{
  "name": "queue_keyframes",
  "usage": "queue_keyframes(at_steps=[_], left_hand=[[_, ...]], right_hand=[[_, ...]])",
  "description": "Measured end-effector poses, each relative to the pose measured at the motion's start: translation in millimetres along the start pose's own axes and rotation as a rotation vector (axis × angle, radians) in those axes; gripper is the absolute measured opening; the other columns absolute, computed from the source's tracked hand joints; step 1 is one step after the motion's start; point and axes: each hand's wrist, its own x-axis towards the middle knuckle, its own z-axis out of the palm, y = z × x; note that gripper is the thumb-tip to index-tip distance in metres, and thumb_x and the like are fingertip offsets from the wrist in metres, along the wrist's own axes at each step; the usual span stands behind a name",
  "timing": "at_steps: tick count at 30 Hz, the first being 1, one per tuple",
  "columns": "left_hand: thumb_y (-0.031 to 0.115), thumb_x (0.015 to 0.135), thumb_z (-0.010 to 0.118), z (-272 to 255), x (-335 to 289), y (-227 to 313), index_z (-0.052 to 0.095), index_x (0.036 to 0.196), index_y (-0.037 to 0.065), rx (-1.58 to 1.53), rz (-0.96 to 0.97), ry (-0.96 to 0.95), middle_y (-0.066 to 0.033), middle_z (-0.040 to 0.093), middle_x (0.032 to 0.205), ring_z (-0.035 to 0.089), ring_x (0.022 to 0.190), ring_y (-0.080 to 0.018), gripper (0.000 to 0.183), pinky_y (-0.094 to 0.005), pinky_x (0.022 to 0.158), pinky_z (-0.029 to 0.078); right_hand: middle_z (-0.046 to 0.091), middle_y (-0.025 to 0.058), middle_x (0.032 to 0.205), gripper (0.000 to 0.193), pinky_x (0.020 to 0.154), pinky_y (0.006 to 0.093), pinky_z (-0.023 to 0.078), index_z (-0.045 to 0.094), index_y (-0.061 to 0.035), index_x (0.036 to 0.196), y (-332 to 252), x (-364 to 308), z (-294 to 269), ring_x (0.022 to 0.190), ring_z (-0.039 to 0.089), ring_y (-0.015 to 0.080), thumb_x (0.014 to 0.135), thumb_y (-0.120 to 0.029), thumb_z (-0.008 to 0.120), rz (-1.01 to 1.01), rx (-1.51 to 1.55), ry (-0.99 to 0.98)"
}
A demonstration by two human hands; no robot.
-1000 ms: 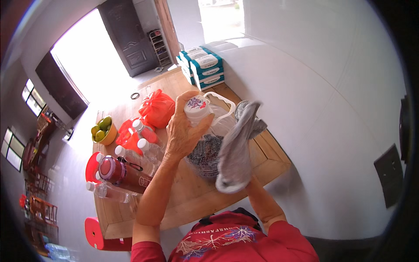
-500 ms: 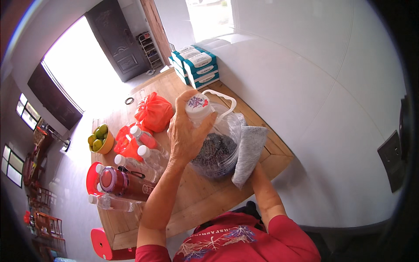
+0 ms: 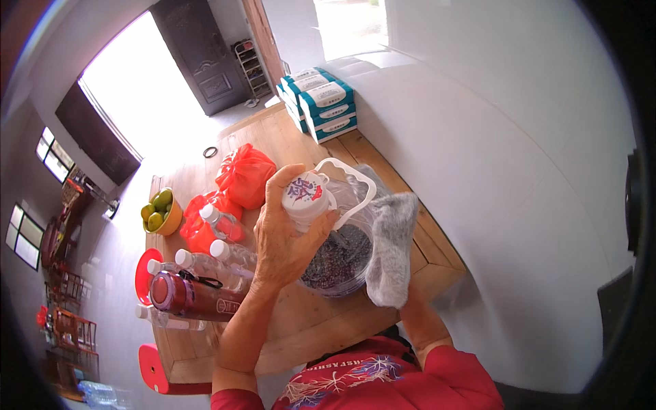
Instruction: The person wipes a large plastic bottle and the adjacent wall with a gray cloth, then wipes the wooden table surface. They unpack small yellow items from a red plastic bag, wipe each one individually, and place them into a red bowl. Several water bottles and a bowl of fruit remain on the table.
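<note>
My left hand [image 3: 279, 239] is closed round a white screw cap [image 3: 305, 193] with printed marks, thumb and fingers on either side of it. The cap sits at the top of a large clear plastic jar [image 3: 336, 263], which holds something dark. A white loop handle [image 3: 365, 195] stands up beside the neck. Against the jar's right side hangs a thick grey cloth [image 3: 391, 249]. My right arm [image 3: 425, 324] reaches up under that cloth, and its hand is hidden there.
Left of the jar stand clear bottles [image 3: 232, 254], a dark red flask [image 3: 195, 297] and red plastic bags [image 3: 246, 174]. A yellow bowl [image 3: 171, 222] holds green fruit. Teal-and-white packs [image 3: 328, 102] are stacked at the far end. A white wall [image 3: 506, 171] runs along the right.
The cap tilts more towards me, and the handle has swung a little to the right. The grey cloth now hangs more upright and lower. The whole view has shifted slightly.
</note>
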Motion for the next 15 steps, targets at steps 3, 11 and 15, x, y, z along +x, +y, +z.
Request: queue_keyframes(at_steps=[3, 11, 15], left_hand=[[0.013, 0.07, 0.079, -5, -1, 2, 0.037, 0.133, 0.007, -0.045, 0.019, -0.042, -0.0151, 0.062, 0.117, 0.061, 0.108, -0.0256, 0.076, -0.0381, 0.095, 0.047], [0.018, 0.058, 0.09, -6, -4, 4, 0.028, 0.138, 0.008, 0.002, 0.026, -0.114, -0.0169, 0.054, 0.127, 0.055, 0.116, -0.0262, 0.101, -0.0387, 0.099, 0.045], [0.018, 0.059, 0.089, 9, -4, 6, 0.03, 0.138, 0.008, 0.006, 0.038, -0.042, -0.0175, 0.056, 0.122, 0.057, 0.112, -0.0271, 0.099, -0.0401, 0.096, 0.046]], right_hand=[[0.057, 0.0139, 0.098, 0.032, 0.089, 0.0338, 0.043, 0.055, -0.0046, 0.119, 21, 34, -2, 0.099, 0.055, 0.0276, 0.093, -0.023, 0.053, 0.117, 0.237, -0.2], [0.052, 0.0145, 0.108, 0.041, 0.095, 0.0352, 0.039, 0.049, -0.0034, 0.125, 101, 47, 17, 0.107, 0.05, 0.0278, 0.092, -0.025, 0.056, 0.301, 0.521, -0.463], [0.05, 0.0149, 0.113, 0.046, 0.097, 0.0359, 0.038, 0.046, -0.0028, 0.128, 121, 11, 12, 0.112, 0.047, 0.0279, 0.091, -0.025, 0.058, 0.352, 0.498, -0.342]])
